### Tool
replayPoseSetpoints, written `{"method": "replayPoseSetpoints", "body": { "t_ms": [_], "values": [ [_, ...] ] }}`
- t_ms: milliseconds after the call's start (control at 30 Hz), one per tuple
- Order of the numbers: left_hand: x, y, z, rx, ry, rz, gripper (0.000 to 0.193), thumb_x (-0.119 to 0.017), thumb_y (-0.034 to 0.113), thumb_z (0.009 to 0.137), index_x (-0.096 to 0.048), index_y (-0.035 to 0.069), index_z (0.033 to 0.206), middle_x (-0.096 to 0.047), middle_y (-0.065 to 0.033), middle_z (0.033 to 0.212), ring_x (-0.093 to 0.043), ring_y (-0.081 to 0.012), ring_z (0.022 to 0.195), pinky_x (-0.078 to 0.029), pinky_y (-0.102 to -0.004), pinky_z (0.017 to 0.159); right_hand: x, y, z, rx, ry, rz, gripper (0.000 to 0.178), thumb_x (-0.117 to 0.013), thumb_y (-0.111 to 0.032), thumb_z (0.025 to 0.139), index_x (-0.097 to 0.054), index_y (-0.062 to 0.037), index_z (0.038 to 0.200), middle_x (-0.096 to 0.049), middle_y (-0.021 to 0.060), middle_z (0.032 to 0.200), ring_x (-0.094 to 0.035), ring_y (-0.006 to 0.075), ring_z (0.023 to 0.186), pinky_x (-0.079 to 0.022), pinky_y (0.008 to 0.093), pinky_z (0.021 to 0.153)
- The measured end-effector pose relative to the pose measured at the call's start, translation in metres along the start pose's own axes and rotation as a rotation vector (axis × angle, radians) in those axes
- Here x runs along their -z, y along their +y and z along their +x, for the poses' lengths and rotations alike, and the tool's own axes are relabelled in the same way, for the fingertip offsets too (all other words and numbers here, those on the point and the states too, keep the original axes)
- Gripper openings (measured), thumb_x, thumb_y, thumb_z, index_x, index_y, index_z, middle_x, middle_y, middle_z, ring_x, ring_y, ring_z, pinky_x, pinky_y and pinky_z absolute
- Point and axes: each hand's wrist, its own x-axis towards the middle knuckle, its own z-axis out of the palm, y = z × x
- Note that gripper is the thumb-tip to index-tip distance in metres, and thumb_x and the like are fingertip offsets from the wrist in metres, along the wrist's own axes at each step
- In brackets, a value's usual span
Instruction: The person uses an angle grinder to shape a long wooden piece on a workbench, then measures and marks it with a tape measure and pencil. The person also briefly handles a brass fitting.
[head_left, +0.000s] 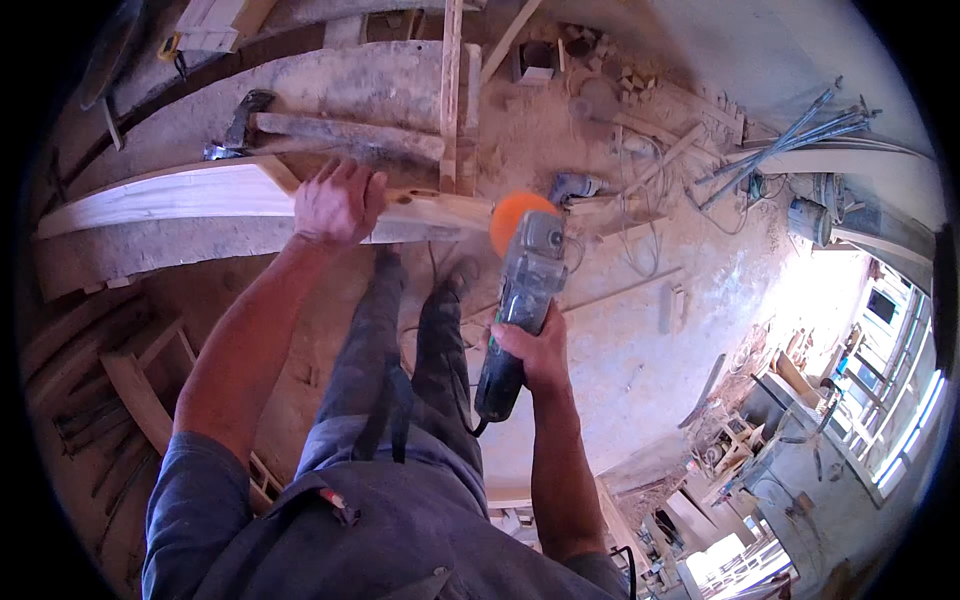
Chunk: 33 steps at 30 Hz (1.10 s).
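Observation:
My left hand (338, 203) is closed over a pale, shaped wooden piece (200, 195) and presses it on the workbench (150, 248). The piece's right end reaches past the bench's edge. An angle grinder (530, 260) is in my right hand (537, 350), whose fingers wrap round its dark body. Its orange disc (512, 218) is at the right end of the wood; whether they touch, I cannot tell. Behind the wood lies an axe (340, 130) with a worn wooden handle and a bright edge.
An upright wooden strip (450, 90) crosses the bench's right end. On the dusty floor lie another power tool (575, 187), cords, wood scraps (640, 80) and a bundle of metal bars (800, 145). Timber lengths (140, 400) stand at the left below the bench.

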Motion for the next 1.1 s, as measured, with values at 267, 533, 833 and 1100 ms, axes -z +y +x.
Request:
{"method": "replayPoseSetpoints", "body": {
  "t_ms": [267, 533, 833, 1100],
  "values": [
    [0.021, -0.009, -0.009, -0.347, -0.196, -0.016, 0.048, -0.077, 0.03, 0.079, -0.065, 0.012, 0.122, -0.061, -0.0098, 0.112, -0.062, -0.0314, 0.105, -0.056, -0.0476, 0.078, 0.003, 0.029, -0.014, 0.053, 0.102, 0.14, 0.066, -0.083, -0.013, 0.064, -0.055, 0.001, 0.123, -0.068, 0.0136, 0.094, -0.072, 0.0272, 0.077, -0.06, 0.0396, 0.07],
    [0.012, -0.005, -0.004, -0.273, -0.432, 0.104, 0.063, -0.08, 0.021, 0.072, -0.058, 0.012, 0.131, -0.06, -0.0111, 0.112, -0.063, -0.0328, 0.106, -0.058, -0.0481, 0.083, 0.012, 0.028, 0.0, 0.055, 0.112, 0.013, 0.061, -0.081, -0.011, 0.062, -0.06, 0.0026, 0.118, -0.07, 0.0129, 0.092, -0.073, 0.0266, 0.078, -0.062, 0.0402, 0.073],
    [0.022, 0.005, 0.013, -0.175, -0.766, 0.211, 0.063, -0.081, 0.023, 0.074, -0.06, 0.011, 0.132, -0.065, -0.0148, 0.12, -0.068, -0.0347, 0.109, -0.059, -0.049, 0.088, 0.002, 0.014, 0.0, 0.069, 0.082, 0.023, 0.055, -0.078, -0.008, 0.065, -0.061, 0.0032, 0.116, -0.07, 0.0137, 0.093, -0.073, 0.0257, 0.076, -0.063, 0.0403, 0.071],
    [0.034, 0.013, 0.033, -0.109, -0.936, 0.213, 0.058, -0.078, 0.023, 0.079, -0.061, 0.012, 0.134, -0.072, -0.0182, 0.116, -0.07, -0.0381, 0.111, -0.056, -0.0527, 0.094, -0.004, 0.012, -0.016, -0.017, 0.129, 0.088, 0.052, -0.08, -0.011, 0.068, -0.06, 0.0037, 0.113, -0.069, 0.0143, 0.091, -0.072, 0.0266, 0.073, -0.062, 0.0404, 0.067]
  ]
}}
